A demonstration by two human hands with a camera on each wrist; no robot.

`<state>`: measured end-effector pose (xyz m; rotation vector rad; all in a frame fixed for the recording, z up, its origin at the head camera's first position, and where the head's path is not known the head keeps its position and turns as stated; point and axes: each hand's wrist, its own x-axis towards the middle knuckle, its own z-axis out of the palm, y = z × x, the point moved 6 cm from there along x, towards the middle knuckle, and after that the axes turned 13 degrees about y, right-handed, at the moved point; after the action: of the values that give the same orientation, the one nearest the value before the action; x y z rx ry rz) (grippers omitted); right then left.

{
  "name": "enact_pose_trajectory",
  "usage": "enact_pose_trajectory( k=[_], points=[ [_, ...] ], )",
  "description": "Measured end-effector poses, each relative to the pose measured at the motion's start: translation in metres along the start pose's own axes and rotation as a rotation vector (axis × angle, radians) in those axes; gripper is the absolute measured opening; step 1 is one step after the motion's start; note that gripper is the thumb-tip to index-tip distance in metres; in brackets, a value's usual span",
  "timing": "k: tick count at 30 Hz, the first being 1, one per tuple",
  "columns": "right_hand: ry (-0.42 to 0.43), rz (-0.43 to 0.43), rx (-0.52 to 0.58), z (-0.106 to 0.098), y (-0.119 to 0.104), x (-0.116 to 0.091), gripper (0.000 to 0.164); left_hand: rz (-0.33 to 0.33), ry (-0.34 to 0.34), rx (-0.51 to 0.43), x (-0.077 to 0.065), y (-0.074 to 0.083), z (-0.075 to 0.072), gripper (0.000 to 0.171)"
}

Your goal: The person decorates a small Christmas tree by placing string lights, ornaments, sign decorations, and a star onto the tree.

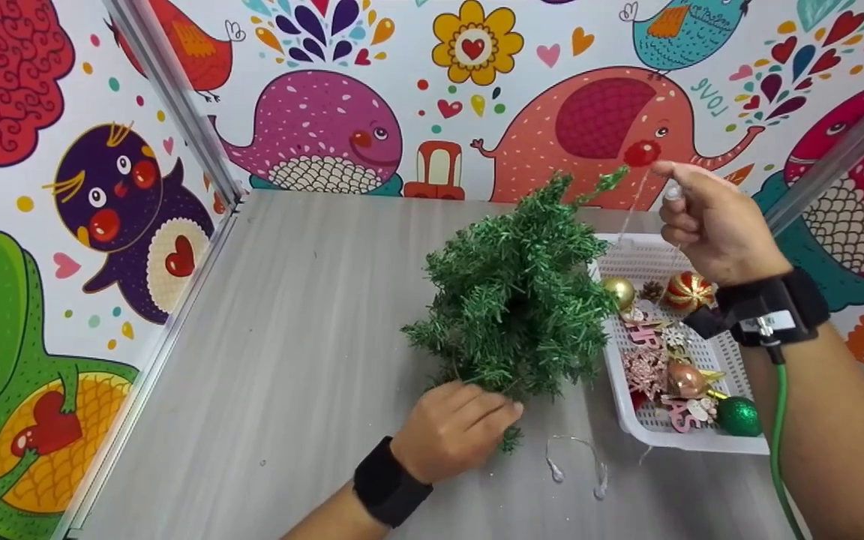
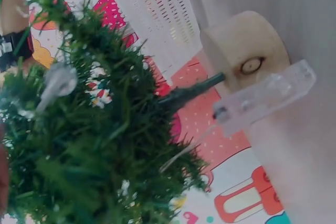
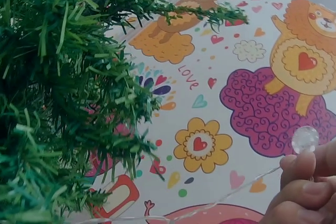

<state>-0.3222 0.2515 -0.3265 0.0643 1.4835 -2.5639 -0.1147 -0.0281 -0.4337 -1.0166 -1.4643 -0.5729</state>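
Now two hands point(image 1: 451, 433), one green tree point(image 1: 522, 300), one light string point(image 3: 304, 140)

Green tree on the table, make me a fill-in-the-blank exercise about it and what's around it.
The round base under the green tree is made of ____.
The clear bulb is pinched by the person's ____ hand.
The basket beside the tree is coloured ____.
The glossy green ornament in the basket is shaped like a ____.
Missing words: wood; right; white; ball.
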Motion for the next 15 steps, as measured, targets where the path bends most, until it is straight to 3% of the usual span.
enact_pose_trajectory(
  k=[3,6,9,11,13,15],
  points=[
    [-0.035,0.021,-0.063,0.012,0.002,0.008,0.028,0.069,0.173,-0.079,0.010,-0.007,-0.016,0.016],
    [-0.077,0.021,-0.175,0.020,0.006,0.016,0.033,0.020,0.330,-0.190,0.023,-0.029,-0.030,0.017],
    [-0.101,0.018,-0.284,0.023,0.013,0.024,0.038,-0.143,0.438,-0.221,0.036,-0.067,-0.042,0.016],
    [-0.094,0.022,-0.337,0.023,0.017,0.030,0.040,-0.301,0.452,-0.185,0.044,-0.100,-0.048,0.012],
    [-0.080,0.028,-0.378,0.024,0.022,0.036,0.039,-0.479,0.400,-0.110,0.049,-0.137,-0.049,0.012],
    [-0.057,0.034,-0.414,0.026,0.027,0.042,0.036,-0.685,0.297,-0.064,0.052,-0.177,-0.045,0.017]
  ],
)
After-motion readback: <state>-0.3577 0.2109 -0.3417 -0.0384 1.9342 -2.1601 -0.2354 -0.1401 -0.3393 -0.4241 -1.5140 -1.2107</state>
